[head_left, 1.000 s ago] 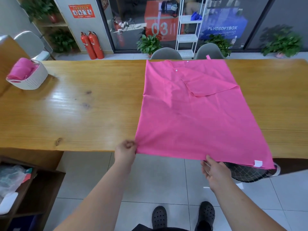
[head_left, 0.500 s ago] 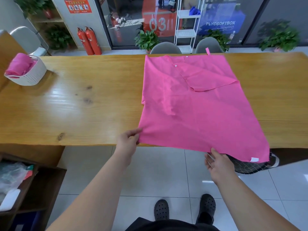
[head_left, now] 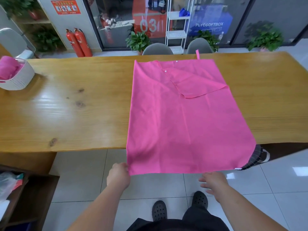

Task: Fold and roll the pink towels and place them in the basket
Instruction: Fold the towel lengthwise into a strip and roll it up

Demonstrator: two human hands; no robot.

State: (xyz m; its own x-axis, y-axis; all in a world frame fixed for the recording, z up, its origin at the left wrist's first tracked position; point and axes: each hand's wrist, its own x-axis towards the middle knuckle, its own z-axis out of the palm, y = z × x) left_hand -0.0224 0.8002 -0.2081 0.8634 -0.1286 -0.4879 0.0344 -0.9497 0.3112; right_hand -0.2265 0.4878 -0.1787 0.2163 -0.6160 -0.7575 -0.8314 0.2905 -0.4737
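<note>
Head view: a person stands at the near side of the bench point(head_left: 66, 114), with both bare forearms reaching forward over the tiled floor.
Pink towel point(head_left: 183, 122): spread flat across the bench. Its far right corner is folded back in a triangular flap, and its near end reaches out past the bench's near edge.
Left grip point(head_left: 118, 176): fingers are curled and pinch the towel's near left corner. The wrist is straight and the knuckles face up, clear of the bench edge.
Right grip point(head_left: 215, 182): fingers are straight and spread, pointing left just below the towel's near edge. It holds nothing, and I cannot tell whether it touches the cloth.
Basket point(head_left: 21, 79): white, on the bench's far left end, well apart from the spread towel, with a pink bundle point(head_left: 8, 67) inside.
</note>
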